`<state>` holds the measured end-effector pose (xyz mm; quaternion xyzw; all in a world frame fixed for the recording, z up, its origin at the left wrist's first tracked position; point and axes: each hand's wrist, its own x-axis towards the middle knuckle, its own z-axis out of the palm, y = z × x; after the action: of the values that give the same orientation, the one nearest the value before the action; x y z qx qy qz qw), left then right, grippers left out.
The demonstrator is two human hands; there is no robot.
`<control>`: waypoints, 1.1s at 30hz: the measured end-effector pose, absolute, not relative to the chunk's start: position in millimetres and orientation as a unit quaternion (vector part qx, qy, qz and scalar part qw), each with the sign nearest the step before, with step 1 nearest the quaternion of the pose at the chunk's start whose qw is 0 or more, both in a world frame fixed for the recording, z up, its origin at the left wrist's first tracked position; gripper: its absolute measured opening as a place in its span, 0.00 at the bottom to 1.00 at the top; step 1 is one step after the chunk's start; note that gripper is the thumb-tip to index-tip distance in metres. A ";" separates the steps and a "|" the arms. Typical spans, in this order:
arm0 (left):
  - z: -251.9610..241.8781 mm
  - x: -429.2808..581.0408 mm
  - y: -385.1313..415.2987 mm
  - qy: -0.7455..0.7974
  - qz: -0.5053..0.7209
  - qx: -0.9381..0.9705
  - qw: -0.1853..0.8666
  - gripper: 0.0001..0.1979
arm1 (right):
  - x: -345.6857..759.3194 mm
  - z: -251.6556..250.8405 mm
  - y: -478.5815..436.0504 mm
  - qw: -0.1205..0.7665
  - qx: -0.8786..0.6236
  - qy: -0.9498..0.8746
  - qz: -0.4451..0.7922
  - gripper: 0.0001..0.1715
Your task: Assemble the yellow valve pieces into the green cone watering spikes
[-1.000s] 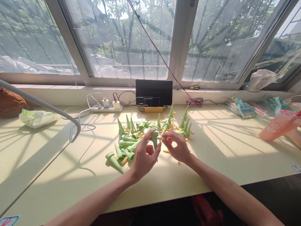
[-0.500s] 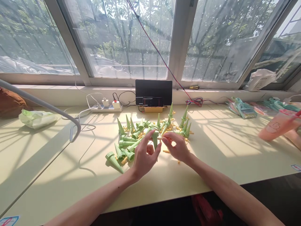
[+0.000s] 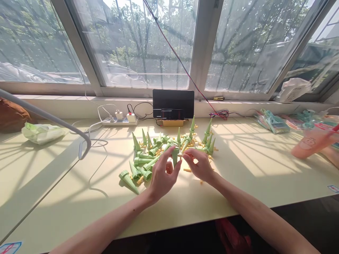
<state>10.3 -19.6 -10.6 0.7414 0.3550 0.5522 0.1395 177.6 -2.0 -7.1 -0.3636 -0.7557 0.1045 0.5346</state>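
Note:
My left hand (image 3: 162,176) is closed around a green plastic watering spike (image 3: 175,156), its wide end up and its tip down. Between the fingertips of my right hand (image 3: 200,165) is a small yellow valve (image 3: 180,155), pinched against the side of that spike. Whether it sits in the spike's hole I cannot tell. Behind and left of my hands lie several more green spikes (image 3: 128,180), some on their sides. Others, such as a spike (image 3: 207,129) at the right, stand point up with yellow valves on them. Loose yellow pieces (image 3: 187,170) lie near my right hand.
A black tablet (image 3: 173,100) leans at the back, beside a power strip (image 3: 120,121) with plugs. A grey curved arm (image 3: 53,113) reaches in from the left, near a tissue pack (image 3: 42,133). A pink drink cup (image 3: 307,143) tilts at the right.
My hands stay almost in place, holding the same spike and valve. The spike turns very slightly in my left hand.

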 end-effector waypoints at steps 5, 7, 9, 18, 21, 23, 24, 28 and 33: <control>-9.3 10.4 -20.2 0.365 0.551 0.735 0.152 0.24 | 177.3 -6.1 -3.0 0.537 -0.359 -0.757 0.099 0.09; -7.8 10.2 -20.9 0.369 0.552 0.730 0.160 0.24 | 176.9 -5.4 -3.4 0.540 -0.359 -0.755 0.094 0.07; -6.2 10.1 -21.4 0.371 0.552 0.728 0.167 0.24 | 176.5 -4.7 -3.7 0.544 -0.358 -0.753 0.094 0.04; -8.3 9.6 -19.6 0.373 0.545 0.734 0.156 0.24 | 176.0 -4.3 -4.3 0.537 -0.356 -0.760 0.091 0.03; -9.7 9.5 -18.5 0.375 0.543 0.736 0.152 0.24 | 176.0 -4.8 -3.3 0.536 -0.362 -0.756 0.101 0.05; -10.0 9.5 -18.1 0.373 0.543 0.737 0.150 0.24 | 176.1 -5.2 -2.5 0.534 -0.366 -0.755 0.107 0.07; -10.1 9.6 -18.1 0.372 0.543 0.738 0.148 0.24 | 176.2 -5.4 -2.3 0.534 -0.367 -0.754 0.109 0.07; -10.2 9.7 -18.6 0.374 0.540 0.740 0.146 0.24 | 177.0 -6.5 -2.0 0.531 -0.368 -0.754 0.118 0.10; -10.9 9.8 -19.0 0.373 0.540 0.741 0.138 0.24 | 177.7 -6.9 -2.0 0.528 -0.375 -0.753 0.113 0.14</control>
<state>9.8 -19.0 -10.9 0.7412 0.3735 0.5405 0.1377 177.7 -2.0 -6.9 -0.3749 -0.7534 0.1127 0.5283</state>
